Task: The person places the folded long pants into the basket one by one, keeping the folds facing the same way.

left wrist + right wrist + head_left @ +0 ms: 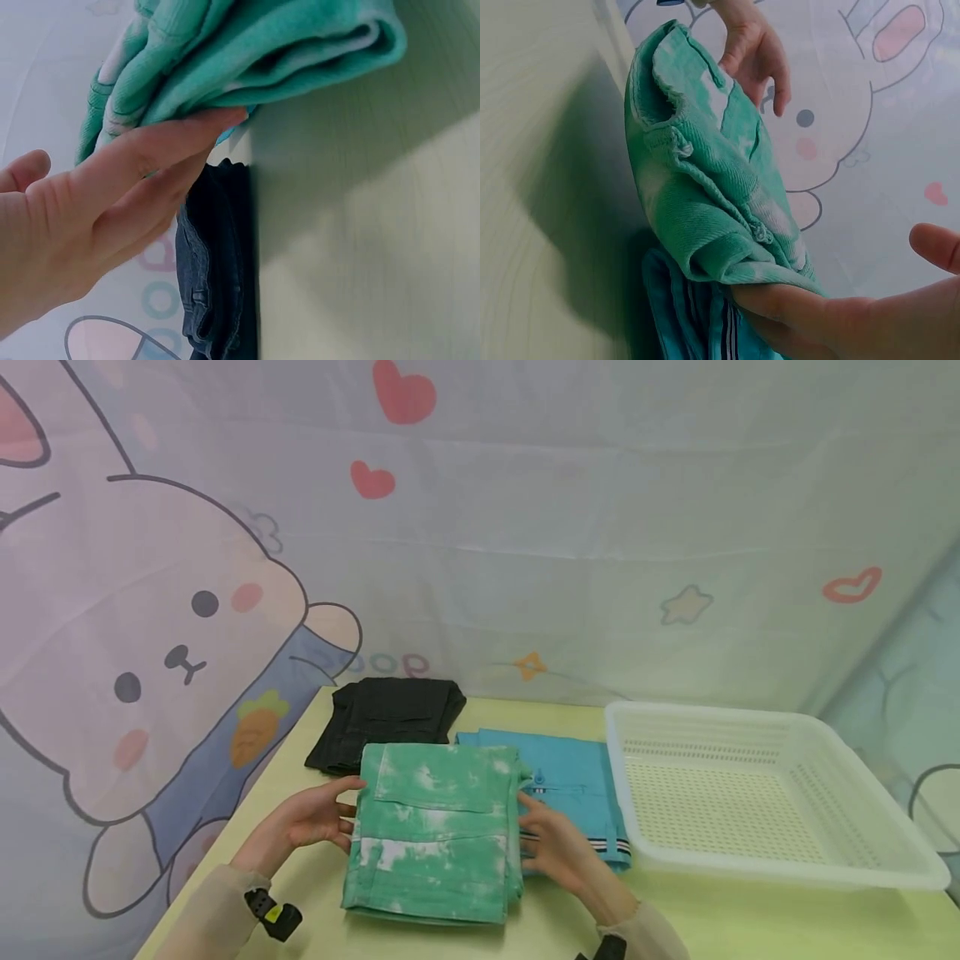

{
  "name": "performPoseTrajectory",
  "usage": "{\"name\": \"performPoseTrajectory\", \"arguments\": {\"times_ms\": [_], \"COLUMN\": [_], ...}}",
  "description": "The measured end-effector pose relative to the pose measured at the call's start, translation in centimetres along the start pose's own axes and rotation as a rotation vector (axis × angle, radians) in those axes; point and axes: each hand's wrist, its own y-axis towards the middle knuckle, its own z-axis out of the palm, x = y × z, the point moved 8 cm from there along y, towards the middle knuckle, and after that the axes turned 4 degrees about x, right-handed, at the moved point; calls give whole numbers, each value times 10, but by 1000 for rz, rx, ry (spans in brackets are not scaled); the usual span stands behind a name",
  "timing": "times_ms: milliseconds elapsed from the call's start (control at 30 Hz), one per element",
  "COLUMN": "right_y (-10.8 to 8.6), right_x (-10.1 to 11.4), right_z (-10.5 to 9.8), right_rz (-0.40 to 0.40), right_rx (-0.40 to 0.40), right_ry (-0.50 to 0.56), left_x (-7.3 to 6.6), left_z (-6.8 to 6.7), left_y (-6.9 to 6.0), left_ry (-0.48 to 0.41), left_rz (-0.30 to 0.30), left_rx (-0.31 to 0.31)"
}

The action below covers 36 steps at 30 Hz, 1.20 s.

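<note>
A folded green-and-white tie-dye denim garment [435,852] is held up off the table between my two hands. My left hand [311,818] supports its left side. In the left wrist view, straight fingers [161,146] lie against the underside, with the thumb apart from the cloth. On the opposite side is my right hand [558,847]. Its extended fingers [787,306] reach under the folded edge in the right wrist view, and the thumb stands clear. Frayed threads show along the layered edges of the garment [705,172].
Folded black jeans [397,710] lie at the table's back left. A folded blue garment [577,768] with a striped band lies behind the green one, partly covered. To the right stands a white plastic basket [780,867]. A printed cloth [525,527] hangs behind the table.
</note>
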Motion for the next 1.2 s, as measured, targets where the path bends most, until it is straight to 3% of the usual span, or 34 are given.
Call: {"name": "performPoseTrajectory", "arguments": {"times_ms": [300,667,867,1200], "right_y": [-8,-24,-32,-46], "right_x": [8,24,31,42], "right_z": [-1,-4,-8,-9], "right_rz": [-2,-65,-65,-82], "right_rx": [12,-16,-13,27], "right_ry": [-7,-22,-51,-34], "left_x": [-9,-18,-21,-22], "left_z": [8,26,33,44], "left_y": [0,9,14,20], "left_ry": [31,4,26,62], "left_rz": [32,71,91,78], "left_rx": [35,100,101,119]}}
